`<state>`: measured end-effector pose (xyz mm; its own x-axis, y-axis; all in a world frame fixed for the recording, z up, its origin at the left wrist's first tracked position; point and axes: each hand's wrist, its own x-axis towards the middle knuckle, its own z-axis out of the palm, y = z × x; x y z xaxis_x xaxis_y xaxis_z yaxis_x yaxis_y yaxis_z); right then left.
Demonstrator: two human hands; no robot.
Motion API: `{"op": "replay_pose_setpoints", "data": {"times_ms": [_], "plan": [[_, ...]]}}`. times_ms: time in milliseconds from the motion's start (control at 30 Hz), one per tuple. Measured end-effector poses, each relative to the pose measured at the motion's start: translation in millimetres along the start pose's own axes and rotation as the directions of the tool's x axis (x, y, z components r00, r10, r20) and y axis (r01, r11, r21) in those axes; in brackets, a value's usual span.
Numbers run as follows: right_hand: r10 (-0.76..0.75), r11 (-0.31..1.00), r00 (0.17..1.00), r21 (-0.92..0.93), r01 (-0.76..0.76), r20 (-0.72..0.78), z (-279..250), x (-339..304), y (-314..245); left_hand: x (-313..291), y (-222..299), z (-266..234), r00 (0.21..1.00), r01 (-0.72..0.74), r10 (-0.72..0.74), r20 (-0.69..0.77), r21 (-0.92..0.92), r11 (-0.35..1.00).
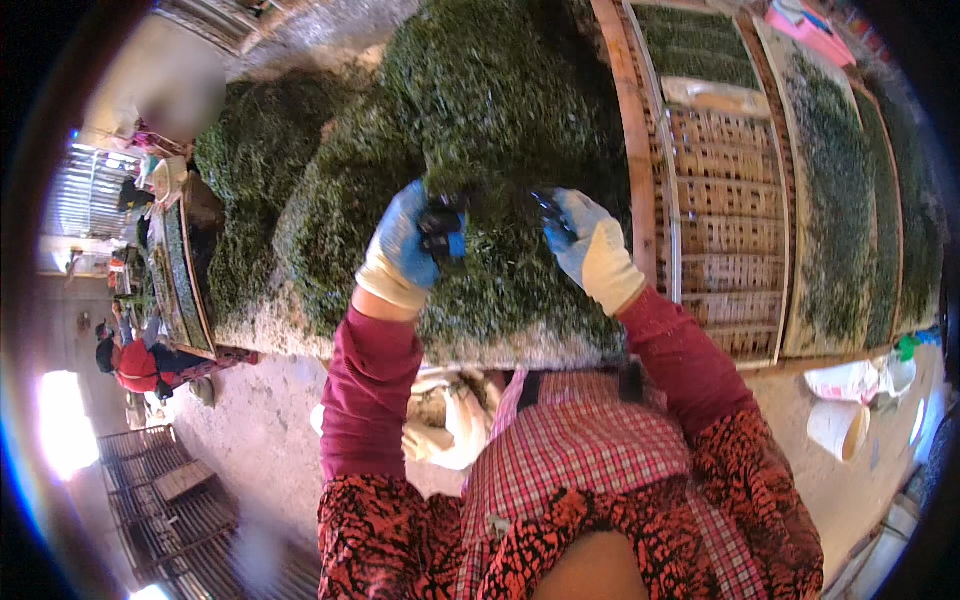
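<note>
A long, deep heap of dark green shredded leaves (480, 90) covers the work surface in front of me. Both hands wear knitted gloves, cream at the cuff, blue over the palm and dark at the fingertips. My left hand (412, 245) hangs over the near part of the heap with its fingers curled in. To its right, a short gap away, my right hand (590, 245) is bent inward, fingers drawn together and pointing toward the left one. Dark, blurred material lies between the two; whatever the fingers grip is hidden against the leaves.
At right, a wooden frame with woven bamboo slats (728, 230) lies beside leaf-covered trays (795, 290). White buckets (838, 428) stand on the floor there. An open pale sack (455, 425) sits below the surface's near edge. Farther left, a person in red (137, 362) is beside another tray.
</note>
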<state>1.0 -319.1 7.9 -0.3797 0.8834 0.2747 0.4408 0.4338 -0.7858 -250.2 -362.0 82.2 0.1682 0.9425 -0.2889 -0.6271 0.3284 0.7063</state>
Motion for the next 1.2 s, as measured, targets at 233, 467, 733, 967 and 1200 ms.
{"op": "replay_pose_setpoints", "data": {"times_ms": [233,467,733,967,1200], "plan": [[-0.663,0.694,0.748,-0.409,0.592,-0.043,-15.1,17.5,-76.5,-33.9,37.2,98.0,0.989,-0.118,0.109,-0.098,-0.09,0.989],[-0.205,0.813,0.954,-0.504,0.29,0.218,60.4,34.4,1.9,-34.5,90.7,126.3,0.957,-0.212,0.203,0.206,0.025,0.977],[0.387,0.863,0.701,-0.503,-0.047,0.598,17.7,-3.6,61.2,-72.1,128.1,142.3,0.827,-0.54,0.53,0.186,0.524,0.659],[-0.006,0.997,1.0,0.076,0.006,0.003,-59.2,61.1,12.7,-28.7,88.0,83.2,0.91,-0.294,-0.207,0.36,0.911,0.291],[-0.346,0.595,0.803,0.775,-0.213,0.486,-81.8,62.0,-10.8,17.5,69.0,143.1,0.654,-0.235,-0.724,0.218,0.969,0.08]]}}
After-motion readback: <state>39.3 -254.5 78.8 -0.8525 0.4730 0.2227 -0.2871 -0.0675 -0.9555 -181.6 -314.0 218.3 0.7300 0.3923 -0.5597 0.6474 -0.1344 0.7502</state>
